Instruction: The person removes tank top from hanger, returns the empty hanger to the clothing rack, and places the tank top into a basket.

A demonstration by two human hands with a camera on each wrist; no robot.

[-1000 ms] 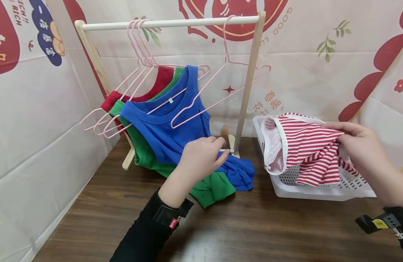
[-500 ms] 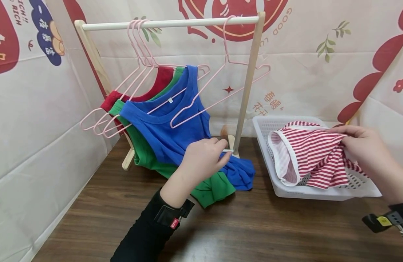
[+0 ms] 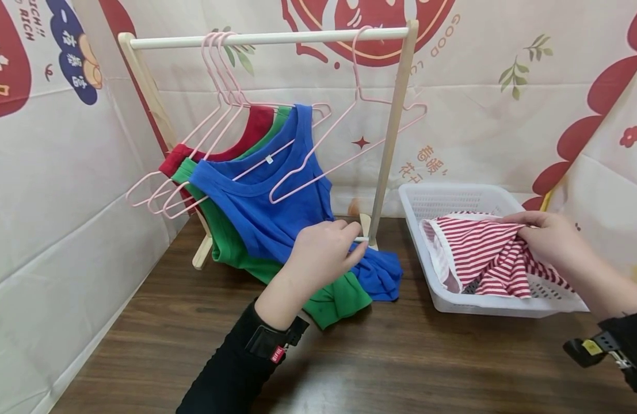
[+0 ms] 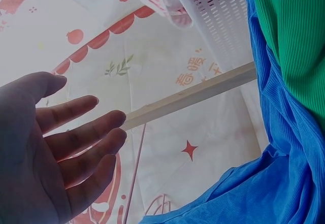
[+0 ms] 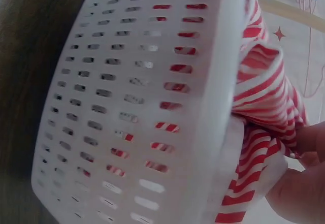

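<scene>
Gripping the striped top (image 3: pixel 484 256) with my right hand (image 3: pixel 548 238), fingers curled into the bunched cloth at its right edge. The top lies in the white basket (image 3: pixel 455 198), draped over the near rim, right side of the table (image 3: pixel 401 362). In the right wrist view the stripes (image 5: pixel 266 107) spill over the basket wall (image 5: pixel 132 107) and my fingers (image 5: pixel 304 183) pinch the cloth.

My left hand (image 3: pixel 320 253) is mid-scene, at the lower part of the blue top (image 3: pixel 277 213), by the rack's right post (image 3: pixel 393 132). Fingers relaxed and straight, slightly spread, holding nothing: the left wrist view shows the open palm (image 4: pixel 48 148) with blue cloth (image 4: pixel 284 148) to its right.

Blue top hangs on a pink hanger (image 3: pixel 230 98) from the rail (image 3: pixel 266 38), green top (image 3: pixel 230 247) behind it, red top (image 3: pixel 245 135) farthest left. Blue and green hems rest on the table. One bare pink hanger (image 3: pixel 359 92) hangs on the right of the rail.
</scene>
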